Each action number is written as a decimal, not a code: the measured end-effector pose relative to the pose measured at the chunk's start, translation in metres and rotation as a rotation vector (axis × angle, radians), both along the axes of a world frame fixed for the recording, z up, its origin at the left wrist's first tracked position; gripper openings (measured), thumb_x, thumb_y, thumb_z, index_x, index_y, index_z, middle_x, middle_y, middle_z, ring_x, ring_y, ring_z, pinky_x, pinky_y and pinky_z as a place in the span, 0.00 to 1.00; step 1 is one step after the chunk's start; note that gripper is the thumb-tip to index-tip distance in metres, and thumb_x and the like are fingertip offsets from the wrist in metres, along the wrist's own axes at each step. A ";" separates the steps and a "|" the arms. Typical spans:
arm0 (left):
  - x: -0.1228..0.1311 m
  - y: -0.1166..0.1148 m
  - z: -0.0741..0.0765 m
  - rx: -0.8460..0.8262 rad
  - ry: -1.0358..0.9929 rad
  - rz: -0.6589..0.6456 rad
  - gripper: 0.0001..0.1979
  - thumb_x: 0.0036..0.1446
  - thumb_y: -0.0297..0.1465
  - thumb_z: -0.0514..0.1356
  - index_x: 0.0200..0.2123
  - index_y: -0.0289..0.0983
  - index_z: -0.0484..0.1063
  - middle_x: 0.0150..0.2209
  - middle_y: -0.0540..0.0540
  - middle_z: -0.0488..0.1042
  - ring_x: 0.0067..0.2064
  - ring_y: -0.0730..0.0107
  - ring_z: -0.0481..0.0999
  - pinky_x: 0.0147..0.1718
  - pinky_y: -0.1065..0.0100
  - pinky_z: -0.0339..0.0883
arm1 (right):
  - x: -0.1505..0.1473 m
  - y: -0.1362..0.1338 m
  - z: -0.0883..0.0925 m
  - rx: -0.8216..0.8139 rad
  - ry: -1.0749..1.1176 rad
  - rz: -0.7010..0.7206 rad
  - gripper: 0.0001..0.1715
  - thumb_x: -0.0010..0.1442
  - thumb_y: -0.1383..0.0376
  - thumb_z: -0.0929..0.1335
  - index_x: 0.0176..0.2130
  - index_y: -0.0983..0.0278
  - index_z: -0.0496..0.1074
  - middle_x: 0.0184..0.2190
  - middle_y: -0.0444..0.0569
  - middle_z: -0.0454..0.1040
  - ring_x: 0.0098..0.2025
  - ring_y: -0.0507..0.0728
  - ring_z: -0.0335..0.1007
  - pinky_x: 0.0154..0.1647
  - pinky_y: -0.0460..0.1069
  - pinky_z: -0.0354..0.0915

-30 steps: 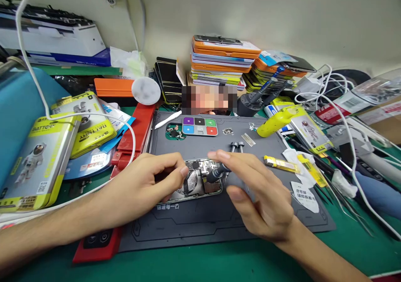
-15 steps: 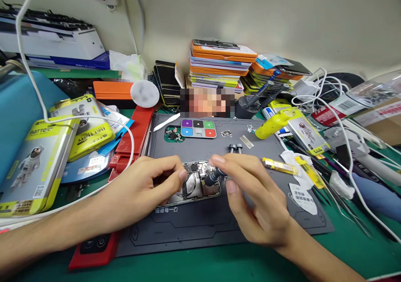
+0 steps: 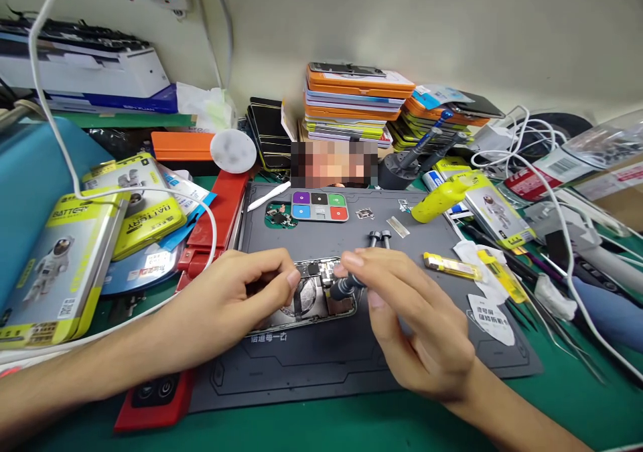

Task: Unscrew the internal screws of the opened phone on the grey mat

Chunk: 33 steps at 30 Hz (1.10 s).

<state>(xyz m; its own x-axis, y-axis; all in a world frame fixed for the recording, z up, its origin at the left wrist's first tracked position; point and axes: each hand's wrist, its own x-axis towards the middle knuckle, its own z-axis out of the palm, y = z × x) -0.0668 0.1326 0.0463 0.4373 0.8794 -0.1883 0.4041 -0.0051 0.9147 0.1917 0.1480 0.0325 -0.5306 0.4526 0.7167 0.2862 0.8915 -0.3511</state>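
Observation:
An opened smartphone (image 3: 302, 300) lies on the dark grey work mat (image 3: 281, 371), its inner parts and a round coil showing. My left hand (image 3: 251, 288) is closed at the phone's left end, thumb and forefinger pressed together over the frame; part of the phone is hidden under it. In my right hand (image 3: 422, 318) is a dark screwdriver (image 3: 346, 287), gripped between thumb and fingers and slanting down to the phone's right part. Its tip is too small to make out. Two more screwdriver-like tools (image 3: 380, 238) are partly visible behind my right hand.
A colour-marked tray (image 3: 320, 207) lies at the mat's back. Yellow battery boxes (image 3: 65, 258) are heaped at left, beside a red clamp-like fixture (image 3: 201, 264). To the right lie a yellow bottle (image 3: 437, 201), tweezers (image 3: 567, 341) and a loose white cable (image 3: 570, 264). Orange cases (image 3: 359, 87) are stacked behind.
The whole view has shifted slightly. My right hand has turned a little on the screwdriver, which stays over the phone's right part. My left hand keeps its place on the phone.

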 end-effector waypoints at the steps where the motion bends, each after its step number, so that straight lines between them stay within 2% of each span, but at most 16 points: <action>1: 0.000 0.000 0.000 0.003 0.003 0.000 0.22 0.76 0.45 0.53 0.30 0.40 0.66 0.24 0.57 0.63 0.26 0.73 0.61 0.25 0.70 0.53 | 0.000 0.000 0.000 0.014 0.007 -0.007 0.41 0.63 0.84 0.63 0.72 0.65 0.67 0.56 0.55 0.80 0.56 0.59 0.78 0.59 0.59 0.76; 4: 0.000 0.000 0.000 0.009 0.030 -0.010 0.21 0.76 0.45 0.53 0.30 0.40 0.67 0.23 0.57 0.63 0.25 0.73 0.61 0.25 0.70 0.52 | 0.000 0.000 0.000 0.027 -0.009 -0.029 0.40 0.64 0.82 0.65 0.71 0.64 0.68 0.52 0.54 0.80 0.53 0.59 0.78 0.56 0.58 0.78; 9: 0.000 0.000 0.002 0.012 0.040 -0.007 0.22 0.76 0.45 0.53 0.30 0.41 0.66 0.24 0.57 0.63 0.25 0.73 0.61 0.24 0.70 0.52 | 0.000 0.000 0.001 0.033 -0.017 -0.033 0.38 0.63 0.84 0.64 0.69 0.70 0.70 0.54 0.55 0.79 0.55 0.57 0.76 0.58 0.55 0.75; 13: 0.000 0.000 0.001 0.018 0.044 -0.003 0.22 0.76 0.46 0.52 0.30 0.41 0.66 0.24 0.56 0.63 0.25 0.72 0.62 0.24 0.70 0.52 | -0.001 0.000 0.001 0.001 -0.009 -0.016 0.39 0.64 0.85 0.63 0.70 0.68 0.68 0.58 0.54 0.79 0.56 0.56 0.75 0.57 0.54 0.74; 19: 0.000 0.000 0.001 0.020 0.031 -0.006 0.22 0.76 0.45 0.53 0.30 0.41 0.67 0.24 0.56 0.64 0.25 0.73 0.63 0.25 0.70 0.53 | -0.003 0.000 -0.003 0.011 -0.016 -0.012 0.40 0.63 0.84 0.64 0.70 0.70 0.67 0.55 0.55 0.79 0.56 0.57 0.75 0.58 0.54 0.74; 24: 0.000 0.000 0.001 -0.006 0.032 -0.006 0.21 0.76 0.46 0.54 0.30 0.41 0.67 0.23 0.56 0.64 0.25 0.72 0.62 0.25 0.70 0.53 | -0.005 0.002 -0.004 0.020 -0.012 -0.029 0.37 0.66 0.80 0.67 0.70 0.66 0.67 0.52 0.55 0.81 0.52 0.59 0.78 0.54 0.55 0.77; 28: 0.000 -0.002 -0.002 -0.054 -0.052 0.044 0.23 0.77 0.49 0.52 0.32 0.41 0.65 0.24 0.57 0.62 0.25 0.72 0.60 0.24 0.69 0.54 | -0.008 0.003 -0.006 -0.005 -0.006 0.003 0.33 0.72 0.72 0.67 0.72 0.64 0.64 0.56 0.55 0.82 0.53 0.60 0.80 0.53 0.57 0.79; 33: -0.001 -0.005 -0.005 -0.115 -0.207 0.143 0.25 0.76 0.55 0.50 0.34 0.42 0.62 0.26 0.57 0.58 0.26 0.72 0.56 0.23 0.70 0.55 | -0.012 0.001 -0.011 -0.012 -0.005 0.020 0.32 0.72 0.72 0.67 0.71 0.64 0.63 0.57 0.55 0.82 0.53 0.60 0.80 0.53 0.57 0.78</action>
<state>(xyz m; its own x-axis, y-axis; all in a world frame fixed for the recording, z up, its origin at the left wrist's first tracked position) -0.0679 0.1273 0.0416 0.3500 0.9128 -0.2104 0.1979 0.1475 0.9691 0.1798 0.1493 0.0219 -0.5434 0.4502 0.7085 0.2703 0.8929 -0.3601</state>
